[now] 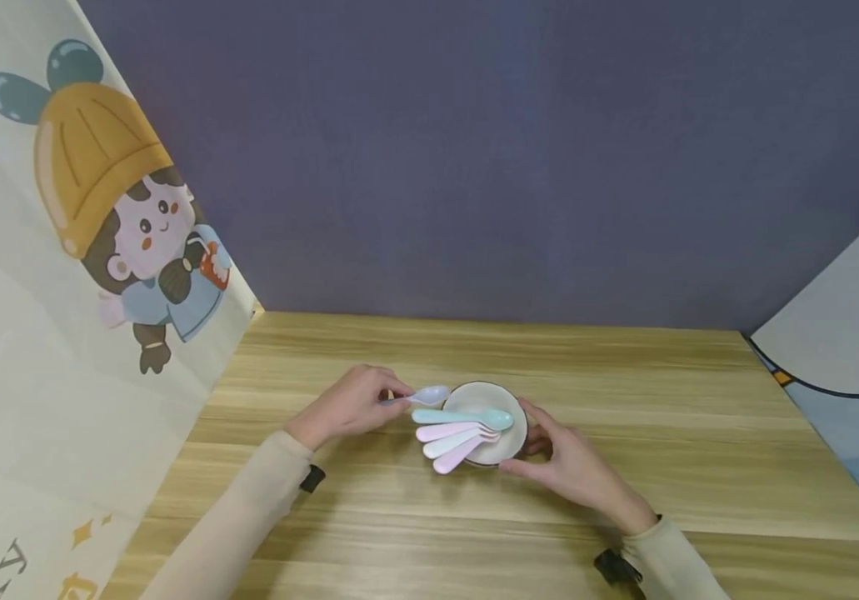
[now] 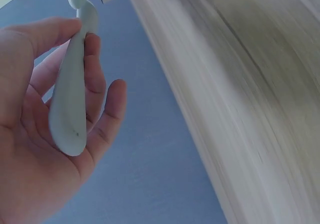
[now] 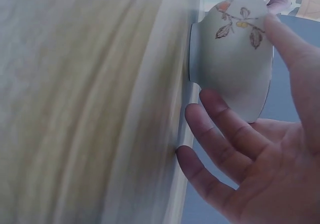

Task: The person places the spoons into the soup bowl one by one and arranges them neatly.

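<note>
My left hand [image 1: 357, 402] pinches a pale lavender spoon [image 1: 429, 395] between thumb and fingers. Its bowl end points right, toward the rim of a small white bowl [image 1: 510, 437]; in the left wrist view, the handle [image 2: 69, 109] of this spoon lies along the palm. Several spoons rest in the bowl, their handles fanned out over its left side: a mint one [image 1: 447, 416] on top, with pink [image 1: 459, 454] and pale ones below. From the right, my right hand [image 1: 567, 462] holds the bowl, thumb at the near rim and fingers around the far side. Brown leaves decorate its outside.
The bowl stands on a wood-grain table [image 1: 369, 533]. A dark blue-grey panel [image 1: 474, 167] rises behind the table. On the left is a pale wall with a cartoon figure [image 1: 152, 225]; another printed panel [image 1: 834, 333] borders the right.
</note>
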`<state>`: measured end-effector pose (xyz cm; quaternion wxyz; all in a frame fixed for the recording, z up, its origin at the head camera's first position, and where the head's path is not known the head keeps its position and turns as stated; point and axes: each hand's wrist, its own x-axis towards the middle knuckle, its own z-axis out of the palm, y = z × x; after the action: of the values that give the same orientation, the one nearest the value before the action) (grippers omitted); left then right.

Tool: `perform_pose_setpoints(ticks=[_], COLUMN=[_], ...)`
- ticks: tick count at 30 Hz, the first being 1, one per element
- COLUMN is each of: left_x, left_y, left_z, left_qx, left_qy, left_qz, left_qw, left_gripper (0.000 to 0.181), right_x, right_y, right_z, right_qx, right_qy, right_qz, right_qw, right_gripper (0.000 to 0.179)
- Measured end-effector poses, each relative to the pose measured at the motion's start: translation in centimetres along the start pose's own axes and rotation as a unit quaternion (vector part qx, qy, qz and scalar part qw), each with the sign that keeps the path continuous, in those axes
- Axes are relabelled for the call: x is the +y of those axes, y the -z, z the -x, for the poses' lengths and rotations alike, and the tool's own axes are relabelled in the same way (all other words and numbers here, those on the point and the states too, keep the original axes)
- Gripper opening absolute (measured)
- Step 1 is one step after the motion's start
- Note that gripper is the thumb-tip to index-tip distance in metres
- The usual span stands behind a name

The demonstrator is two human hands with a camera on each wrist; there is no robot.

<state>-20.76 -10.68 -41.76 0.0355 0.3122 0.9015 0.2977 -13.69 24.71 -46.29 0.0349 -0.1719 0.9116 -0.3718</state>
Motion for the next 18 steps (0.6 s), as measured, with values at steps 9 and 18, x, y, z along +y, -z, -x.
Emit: perform_pose_setpoints(ticks=[9, 18], left_x=[0.6, 1.1], left_y=[-0.4, -0.4], left_z=[-0.6, -1.2], left_qx=[-0.008, -0.007], left_qy=[-0.003, 0.016], left_qz=[0.0, 0.005], left_qw=[1.0, 0.9998], left_gripper=[0.022, 0.023], right_x=[0.1, 0.2], right_y=[0.1, 0.2], right_z=[0.0, -0.1], right_qx=[-0.004, -0.006], right_qy=[-0.001, 0.006], right_qz=[-0.004, 0.001], right_qw=[1.0, 1.0], right_gripper=[0.109, 0.109])
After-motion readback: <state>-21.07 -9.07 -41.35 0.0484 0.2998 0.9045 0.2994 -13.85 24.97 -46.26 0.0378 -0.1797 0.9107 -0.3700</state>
